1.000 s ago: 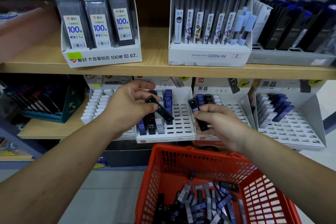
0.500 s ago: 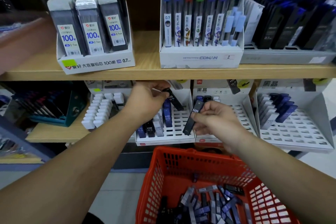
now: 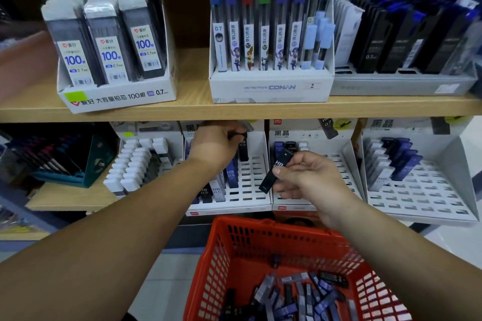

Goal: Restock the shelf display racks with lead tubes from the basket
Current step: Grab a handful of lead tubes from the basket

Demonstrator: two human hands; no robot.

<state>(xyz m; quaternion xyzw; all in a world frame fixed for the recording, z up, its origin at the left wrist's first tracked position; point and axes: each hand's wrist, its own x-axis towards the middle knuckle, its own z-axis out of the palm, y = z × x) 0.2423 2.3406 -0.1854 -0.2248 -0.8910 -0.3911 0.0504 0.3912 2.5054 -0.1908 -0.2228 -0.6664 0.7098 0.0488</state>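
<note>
My left hand (image 3: 217,143) reaches to the back of a white slotted display rack (image 3: 250,185) on the lower shelf and grips a black lead tube (image 3: 243,147) standing upright in a back slot. My right hand (image 3: 305,177) pinches another black lead tube marked HB (image 3: 275,173), tilted, in front of the neighbouring rack (image 3: 336,161). A red plastic basket (image 3: 234,245) below my hands holds several loose black, blue and grey lead tubes (image 3: 292,297).
A third slotted rack (image 3: 422,193) with blue and white tubes stands at right. A rack of white-capped tubes (image 3: 135,164) sits left. The upper wooden shelf (image 3: 234,111) carries a 100-lead box (image 3: 114,96), a Conan lead display (image 3: 271,86) and a grey tray of dark packs (image 3: 401,86).
My left hand moved up and back over the rack, bringing its tube upright into a back slot. My right hand shifted slightly right, its tube tilting more. The view moved closer.
</note>
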